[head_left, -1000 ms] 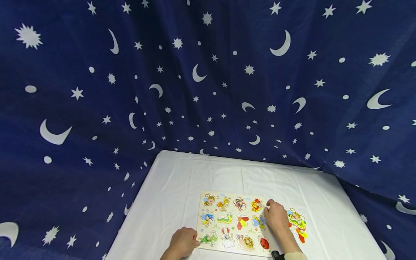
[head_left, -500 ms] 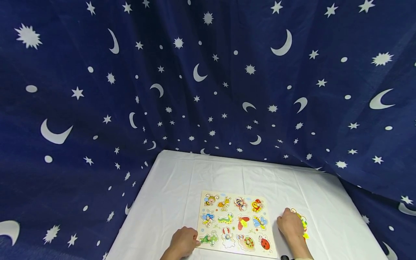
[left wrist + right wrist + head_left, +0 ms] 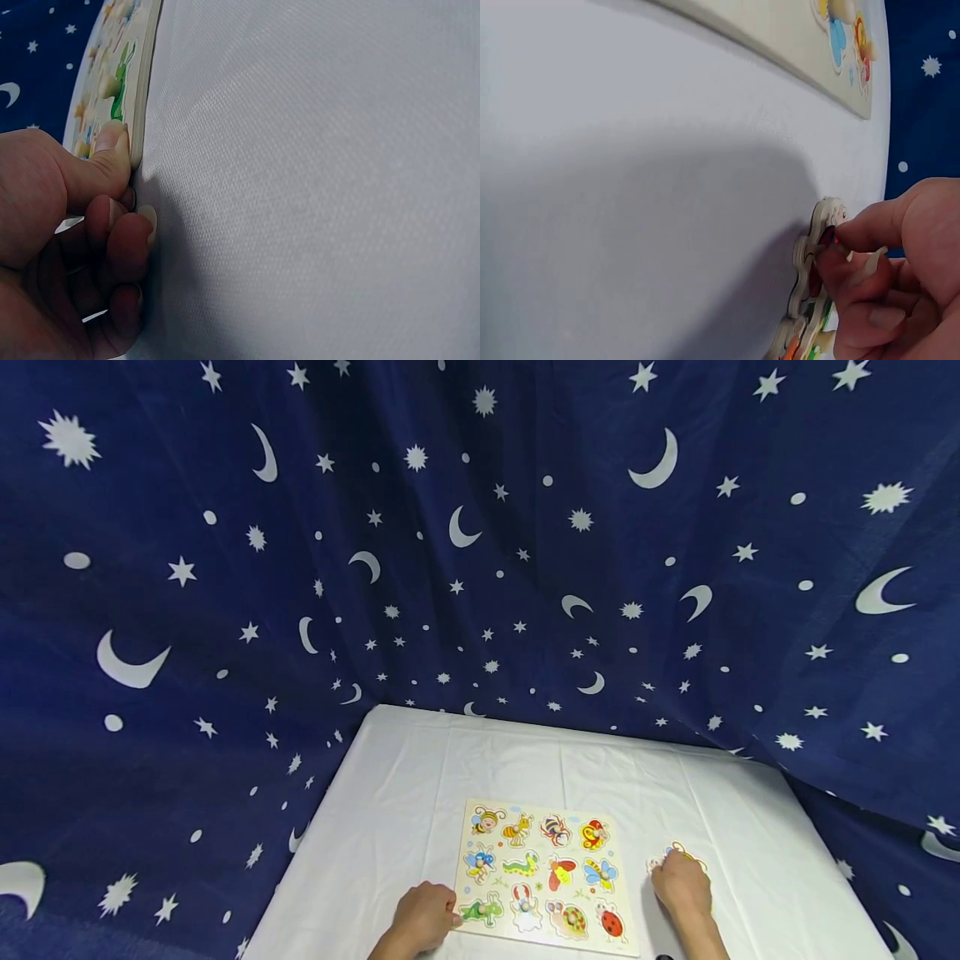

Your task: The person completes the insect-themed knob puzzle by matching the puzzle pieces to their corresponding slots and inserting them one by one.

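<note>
A wooden peg puzzle board [image 3: 546, 887] with colourful insect pictures lies flat on the white-covered table. My left hand [image 3: 423, 917] grips its near left corner, the thumb pressing on top beside the green grasshopper [image 3: 120, 86] and the other fingers curled at the edge. Right of the board, my right hand [image 3: 682, 887] is over a small heap of loose puzzle pieces [image 3: 799, 300]. Its thumb and index finger pinch a puzzle piece [image 3: 838, 211] with a pale, eyed face and a dark red part at the fingertips. The hand covers most of the heap in the head view.
A white cloth [image 3: 465, 760] covers the table. Dark blue curtains [image 3: 510, 568] with white moons and stars hang behind it and along both sides. Several pieces on the board have knobs that stand up from its surface.
My right hand has moved right from the board's right edge to the loose pieces and now covers most of them. A pale piece edge shows left of its fingers. My left hand has stayed put.
</note>
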### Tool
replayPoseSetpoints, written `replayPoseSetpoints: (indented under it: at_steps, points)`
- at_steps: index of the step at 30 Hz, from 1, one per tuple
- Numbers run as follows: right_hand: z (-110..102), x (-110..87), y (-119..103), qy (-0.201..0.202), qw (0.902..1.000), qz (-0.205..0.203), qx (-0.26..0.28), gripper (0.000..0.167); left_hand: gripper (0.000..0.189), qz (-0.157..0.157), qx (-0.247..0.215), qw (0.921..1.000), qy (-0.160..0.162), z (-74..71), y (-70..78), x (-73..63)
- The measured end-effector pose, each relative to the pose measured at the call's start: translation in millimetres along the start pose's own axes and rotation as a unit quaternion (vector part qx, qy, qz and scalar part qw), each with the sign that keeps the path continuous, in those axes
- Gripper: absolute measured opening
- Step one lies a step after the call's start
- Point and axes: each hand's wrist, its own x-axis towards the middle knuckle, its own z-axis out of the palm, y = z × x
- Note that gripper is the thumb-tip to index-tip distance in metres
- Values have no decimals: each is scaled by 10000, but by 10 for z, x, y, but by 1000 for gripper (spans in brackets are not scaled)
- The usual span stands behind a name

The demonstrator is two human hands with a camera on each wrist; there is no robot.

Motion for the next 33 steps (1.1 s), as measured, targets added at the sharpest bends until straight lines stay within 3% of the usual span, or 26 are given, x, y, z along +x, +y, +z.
replayPoseSetpoints:
  at_steps: [6,15,21,33]
  points:
    - [3,18,-72,252,9986,40,468,12,44,17,-85,10000,-39,-13,0,-6]
    - [-15,14,-316,902,9875,-377,1235,12,42,48,-14,10000,-53,-15,2,-5]
    - [-20,17,-516,1247,9798,-599,1441,12,42,43,-8,10000,-36,-11,-5,-8]
    - [67,-30,-873,1310,9706,-929,1792,9,41,-47,-83,9999,-38,-22,11,-16]
